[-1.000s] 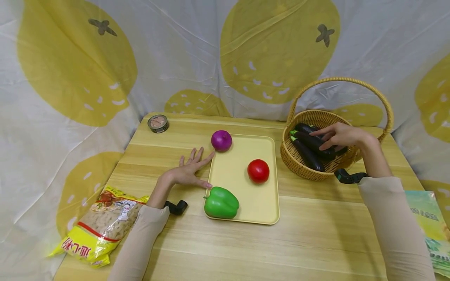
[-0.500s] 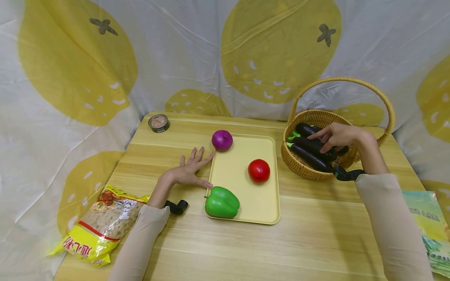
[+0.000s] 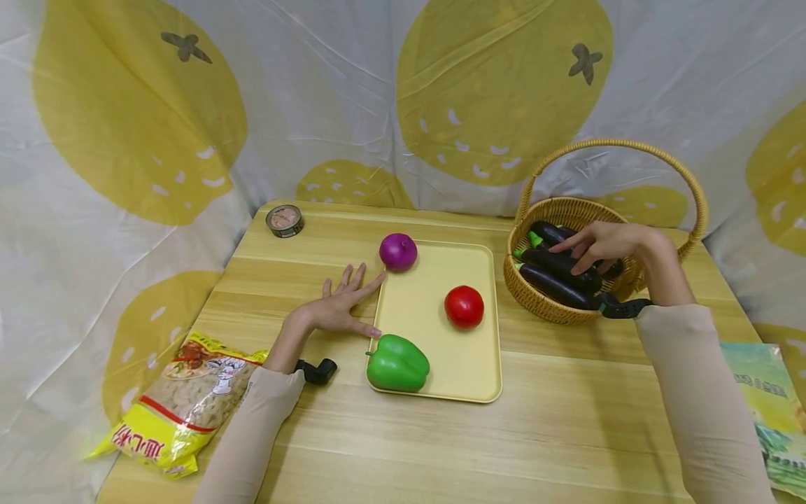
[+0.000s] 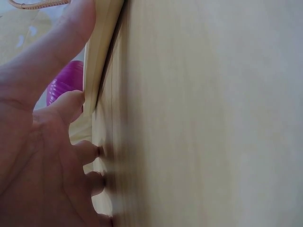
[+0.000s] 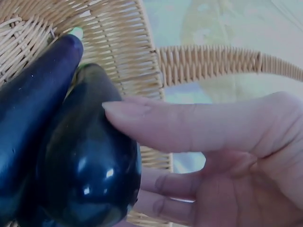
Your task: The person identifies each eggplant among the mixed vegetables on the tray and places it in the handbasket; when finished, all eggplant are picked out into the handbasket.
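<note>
My left hand lies with fingers spread at the left edge of a pale yellow tray; its thumb and index fingertip touch the rim. On the tray are a purple onion, a red tomato and a green bell pepper. Inside a wicker basket at the right, my right hand grips an eggplant, thumb on one side and fingers on the other in the right wrist view. Another eggplant lies beside it. The hand partly hides the eggplants in the head view.
The basket's tall handle arches over the right hand. A yellow bag of pasta lies at the left front, a small round tin at the back left. A green-and-yellow packet lies at the right edge. Patterned cloth hangs behind.
The eggplants have shifted in the basket; the front one lies at a flatter angle. The right wrist has moved slightly left and up. My left hand has stayed put.
</note>
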`<state>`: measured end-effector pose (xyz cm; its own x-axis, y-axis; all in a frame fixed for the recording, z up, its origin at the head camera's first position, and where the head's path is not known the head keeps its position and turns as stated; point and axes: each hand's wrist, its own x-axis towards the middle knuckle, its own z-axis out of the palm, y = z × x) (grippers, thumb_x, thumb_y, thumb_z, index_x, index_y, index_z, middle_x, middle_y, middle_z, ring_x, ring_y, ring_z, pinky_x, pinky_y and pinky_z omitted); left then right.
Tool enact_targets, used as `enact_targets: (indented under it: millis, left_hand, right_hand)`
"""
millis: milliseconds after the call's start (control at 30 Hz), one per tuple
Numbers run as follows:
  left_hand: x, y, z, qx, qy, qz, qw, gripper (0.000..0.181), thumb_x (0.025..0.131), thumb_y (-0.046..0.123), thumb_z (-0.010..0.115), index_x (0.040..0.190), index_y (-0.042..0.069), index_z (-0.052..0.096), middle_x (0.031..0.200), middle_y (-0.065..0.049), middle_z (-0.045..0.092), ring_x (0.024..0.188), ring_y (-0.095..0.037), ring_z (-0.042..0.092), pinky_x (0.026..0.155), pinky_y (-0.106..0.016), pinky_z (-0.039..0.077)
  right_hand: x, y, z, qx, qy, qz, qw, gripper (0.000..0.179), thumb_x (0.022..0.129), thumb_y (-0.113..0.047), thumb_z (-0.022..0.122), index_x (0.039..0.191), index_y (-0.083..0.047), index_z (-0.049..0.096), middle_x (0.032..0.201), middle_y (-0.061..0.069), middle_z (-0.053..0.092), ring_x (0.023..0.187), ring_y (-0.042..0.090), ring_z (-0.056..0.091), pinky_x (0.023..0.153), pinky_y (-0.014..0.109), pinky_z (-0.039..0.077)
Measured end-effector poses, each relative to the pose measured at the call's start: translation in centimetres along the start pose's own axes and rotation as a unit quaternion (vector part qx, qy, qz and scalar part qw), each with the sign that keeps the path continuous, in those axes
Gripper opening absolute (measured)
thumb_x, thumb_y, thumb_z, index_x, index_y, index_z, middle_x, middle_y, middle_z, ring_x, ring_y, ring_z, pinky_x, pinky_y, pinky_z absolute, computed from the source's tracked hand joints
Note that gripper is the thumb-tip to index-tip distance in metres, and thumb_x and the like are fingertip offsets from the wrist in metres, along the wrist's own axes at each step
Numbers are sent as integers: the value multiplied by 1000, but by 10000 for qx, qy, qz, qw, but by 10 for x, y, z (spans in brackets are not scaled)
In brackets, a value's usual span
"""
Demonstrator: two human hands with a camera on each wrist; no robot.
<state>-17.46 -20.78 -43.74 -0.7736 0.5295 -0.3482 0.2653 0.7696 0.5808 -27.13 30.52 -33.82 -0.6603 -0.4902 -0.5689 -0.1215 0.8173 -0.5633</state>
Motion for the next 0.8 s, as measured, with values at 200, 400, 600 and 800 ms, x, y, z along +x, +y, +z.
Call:
enact_targets:
  millis: [200,400,600,800]
  left_hand:
    - [0,0,-1,8,2,-2,10000,113,87,52,80,168,27,5,171,-22,-22,156,-44,-28,117,-74,-22]
    - [-2,0,0,4,-2,7,10000,113,87,52,79,168,26,5,171,-23,-22,156,-45,-28,117,-74,-22]
    - [-4,-1,-3,39,-75,16,10000,113,88,54,78,168,27,4,171,-21,-23,155,-42,-30,117,-73,-24]
    - [-10,-3,-10,-360,210,-15,9991,101,94,53,71,168,23,9,174,-20,-10,160,-40,-17,122,-72,-15]
  right_hand:
    - [-1,8,-2,275,-199,-120,9994,65,100,-19,69,158,-6,41,155,33,36,140,46,43,82,39,61]
    - [-1,10,-2,303,-194,-178,9992,64,102,-23,66,158,-7,41,158,33,35,141,47,43,83,38,61]
    - [-3,7,1,350,17,-207,9992,60,106,-24,61,159,-5,39,155,30,45,135,38,55,91,42,60]
    - [-14,-13,11,-52,662,-476,9967,58,110,-29,51,158,0,38,159,30,41,138,43,52,106,59,49]
